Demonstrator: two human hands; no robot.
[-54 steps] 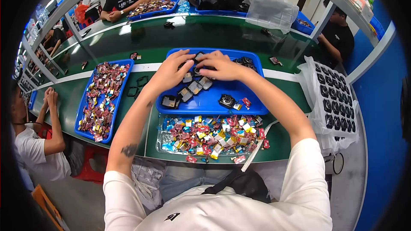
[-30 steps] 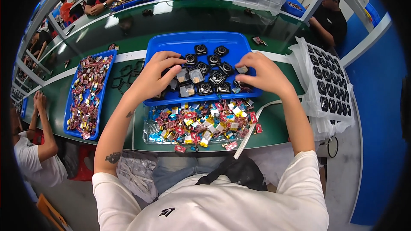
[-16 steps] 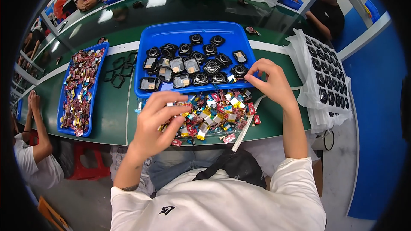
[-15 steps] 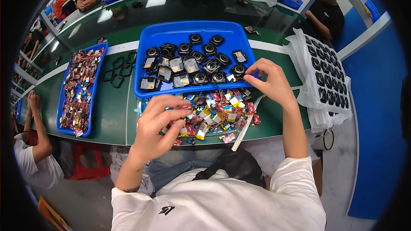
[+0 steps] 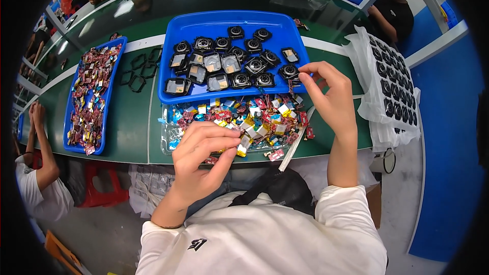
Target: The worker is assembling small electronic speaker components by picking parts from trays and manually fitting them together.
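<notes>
Green workbench bearing a blue tray of squarish black watch cases, some with round dark backs uppermost, others showing pale interiors. Right hand: fingertips at the rightmost cases; whether they grip cannot be told. Left hand: released, thumb apart from bent fingers, partly hiding the battery heap. Far right: a white-wrapped stack of black cases.

My tray is smooth, glossy blue plastic; the cases in it look like black plastic, shiny and glassy at their round centres. The batteries look like silvery foil. My bench has a smooth green sheen. The liner is thin and crinkled, like milky plastic, and my shirt matt white cloth.
</notes>
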